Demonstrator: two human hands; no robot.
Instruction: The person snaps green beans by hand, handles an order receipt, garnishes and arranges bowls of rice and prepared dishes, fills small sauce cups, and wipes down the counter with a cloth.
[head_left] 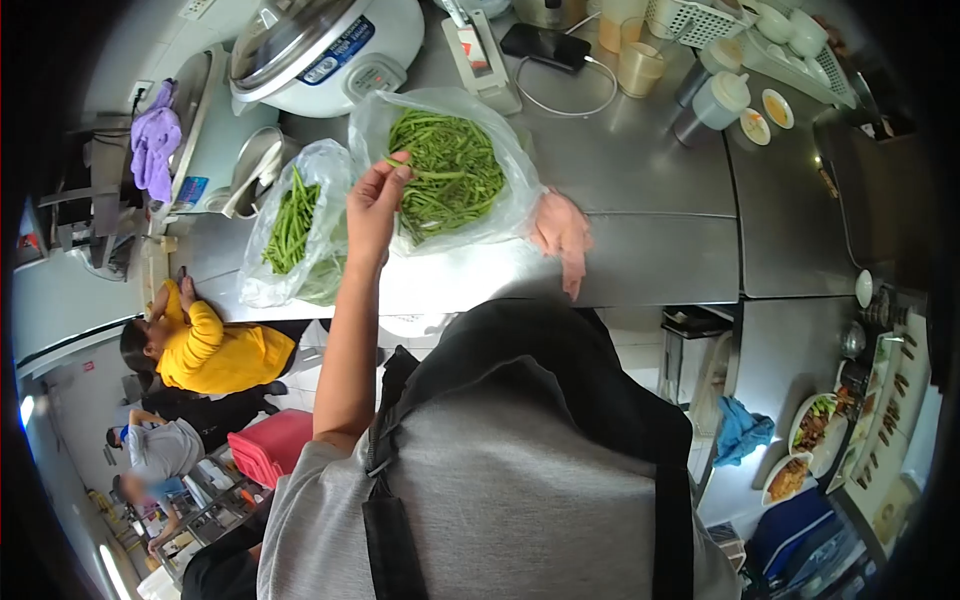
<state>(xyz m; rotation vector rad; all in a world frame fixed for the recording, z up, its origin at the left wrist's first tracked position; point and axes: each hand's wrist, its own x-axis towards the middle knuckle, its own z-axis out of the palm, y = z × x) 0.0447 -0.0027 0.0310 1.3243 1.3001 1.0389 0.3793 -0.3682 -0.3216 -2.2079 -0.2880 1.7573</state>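
My left hand point(375, 205) is raised over the counter, thumb and fingers pinched on a thin green vegetable stem point(393, 161). Just beneath and to its right, a large clear plastic bag point(517, 160) lies open around a heap of green stems point(445, 170), some of them with dark tips. Left of the hand stands a smaller plastic bag point(322, 165) with straighter green stems point(293, 225) inside. A crumpled pink cloth point(562, 238) touches the big bag's right side. My right hand is out of view.
A white rice cooker point(385, 55) stands behind the bags. A phone point(545, 47) with a cable, cups and squeeze bottles point(712, 108) occupy the back right. Plates of food point(788, 478) sit far right. A person in yellow point(225, 345) leans at the counter's left end.
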